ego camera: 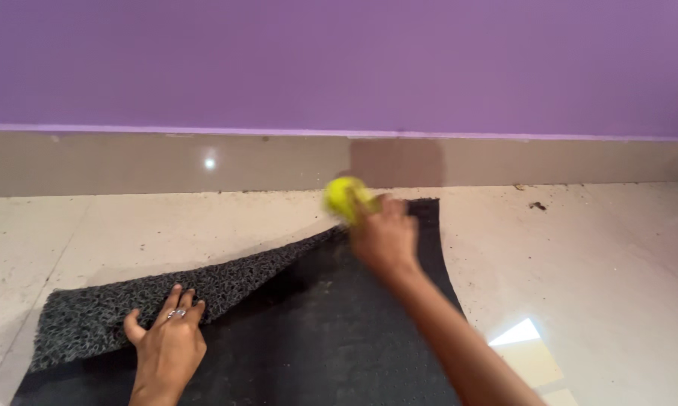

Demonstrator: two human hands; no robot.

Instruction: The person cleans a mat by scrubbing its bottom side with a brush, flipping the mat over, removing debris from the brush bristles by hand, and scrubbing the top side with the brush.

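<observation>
the mat [331, 331] lies on the floor [594, 256], its left part folded over onto itself. the left hand [166, 342] rests on that fold. the right hand [384, 237] is over the mat's far edge, holding a ball [343, 195] near the wall [339, 68] behind.

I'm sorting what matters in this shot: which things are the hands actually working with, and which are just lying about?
In use:
- dark floor mat, one corner folded back, left hand pressing on the fold
- yellow-green scrubber or cloth, blurred, gripped in right hand over the mat

Lying about:
- dirt specks on the tiled floor
- purple wall and beige skirting
</observation>
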